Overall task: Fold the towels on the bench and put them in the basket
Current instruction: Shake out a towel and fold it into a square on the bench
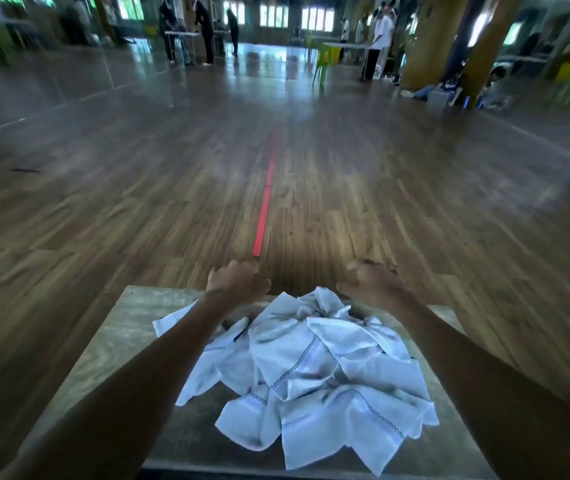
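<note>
A crumpled pile of white towels [314,372] with dark checked trim lies on the grey wooden bench [110,348]. Both my arms stretch out over the bench. My left hand [238,279] hovers at the bench's far edge, just left of the pile, fingers loosely curled and holding nothing. My right hand [370,279] hovers at the far edge to the right of the pile's top, fingers relaxed and holding nothing. Neither hand touches a towel. No basket is in view.
Beyond the bench lies a wide wooden floor with a red tape line [264,209] running away from me. Far off stand people at tables [186,32], a green chair [325,60] and yellow pillars [429,39].
</note>
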Available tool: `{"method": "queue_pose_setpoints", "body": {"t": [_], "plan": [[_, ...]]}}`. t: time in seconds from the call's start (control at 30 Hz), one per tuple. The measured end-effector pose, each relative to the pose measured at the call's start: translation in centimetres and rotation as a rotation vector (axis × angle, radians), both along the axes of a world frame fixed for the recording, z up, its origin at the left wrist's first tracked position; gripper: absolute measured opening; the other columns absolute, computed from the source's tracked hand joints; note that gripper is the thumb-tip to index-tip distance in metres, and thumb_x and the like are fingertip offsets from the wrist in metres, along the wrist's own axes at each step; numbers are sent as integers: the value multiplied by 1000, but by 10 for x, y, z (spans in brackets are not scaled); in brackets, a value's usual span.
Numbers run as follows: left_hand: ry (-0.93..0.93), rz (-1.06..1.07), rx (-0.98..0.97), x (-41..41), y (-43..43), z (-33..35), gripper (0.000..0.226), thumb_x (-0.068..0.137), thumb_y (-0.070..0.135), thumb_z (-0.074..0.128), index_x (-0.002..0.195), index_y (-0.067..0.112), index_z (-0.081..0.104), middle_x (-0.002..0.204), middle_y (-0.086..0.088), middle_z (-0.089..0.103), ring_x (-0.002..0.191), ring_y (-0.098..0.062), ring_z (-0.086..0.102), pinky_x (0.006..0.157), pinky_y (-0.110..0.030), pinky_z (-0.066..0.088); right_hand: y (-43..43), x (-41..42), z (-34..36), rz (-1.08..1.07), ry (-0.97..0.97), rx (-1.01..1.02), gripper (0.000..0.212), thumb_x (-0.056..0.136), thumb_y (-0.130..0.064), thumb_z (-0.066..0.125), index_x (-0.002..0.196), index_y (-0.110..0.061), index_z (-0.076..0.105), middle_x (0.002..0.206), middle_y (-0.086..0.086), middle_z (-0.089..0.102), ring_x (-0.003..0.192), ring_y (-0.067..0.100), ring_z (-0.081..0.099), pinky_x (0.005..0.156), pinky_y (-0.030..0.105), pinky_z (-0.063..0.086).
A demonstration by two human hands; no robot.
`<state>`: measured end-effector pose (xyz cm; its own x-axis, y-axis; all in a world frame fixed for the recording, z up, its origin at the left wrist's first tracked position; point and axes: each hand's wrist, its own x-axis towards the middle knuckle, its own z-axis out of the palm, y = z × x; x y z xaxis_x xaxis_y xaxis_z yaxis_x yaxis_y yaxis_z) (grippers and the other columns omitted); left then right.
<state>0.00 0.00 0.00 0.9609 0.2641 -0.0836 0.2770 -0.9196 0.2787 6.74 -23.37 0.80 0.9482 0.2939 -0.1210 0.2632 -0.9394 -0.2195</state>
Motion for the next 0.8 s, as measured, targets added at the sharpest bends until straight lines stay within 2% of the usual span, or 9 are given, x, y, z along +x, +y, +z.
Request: {"method": "queue_pose_setpoints", "body": {"t": [0.1, 0.33, 0.43, 0.63, 0.8], "plan": [[-53, -7, 35, 8, -2, -9, 38, 86, 43, 46, 113, 19, 57, 108, -2, 63, 99, -23, 60, 87, -39, 45, -1, 6, -11, 2, -44, 26, 54, 85, -51, 56, 130, -23, 46, 133, 1, 53, 120, 22, 50, 97, 37, 37], [-126, 12, 32, -27, -5, 13, 39, 89, 52, 47, 114, 25, 57, 114, 1, 59, 110, -21, 55, 91, -38, 44, -8, -23, 9, 9, -78, 68, 56, 85, -55, 54, 132, -26, 45, 136, -1, 51, 124, 21, 49, 104, 41, 37], [-154, 19, 47, -52, -9, 32, 38, 88, 52, 48, 113, 26, 58, 118, 0, 60, 117, -21, 52, 93, -38, 45, -18, -52, 28, 3, -101, 131, 56, 86, -53, 55, 133, -25, 45, 140, -2, 48, 128, 21, 46, 104, 36, 36], [-241, -9, 60, -114, -35, 60, 37, 87, 54, 48, 109, 26, 60, 122, 3, 60, 122, -22, 51, 97, -41, 44, -42, -117, 53, 18, -197, 174, 54, 87, -53, 54, 131, -23, 47, 135, 0, 52, 126, 22, 47, 99, 29, 36], [-318, -36, 46, -171, -62, 62, 36, 88, 53, 47, 111, 28, 58, 117, 4, 62, 114, -20, 55, 94, -39, 43, -64, -177, 49, 29, -256, 235, 52, 85, -58, 52, 130, -33, 44, 135, -3, 52, 128, 21, 44, 107, 41, 28]]}}
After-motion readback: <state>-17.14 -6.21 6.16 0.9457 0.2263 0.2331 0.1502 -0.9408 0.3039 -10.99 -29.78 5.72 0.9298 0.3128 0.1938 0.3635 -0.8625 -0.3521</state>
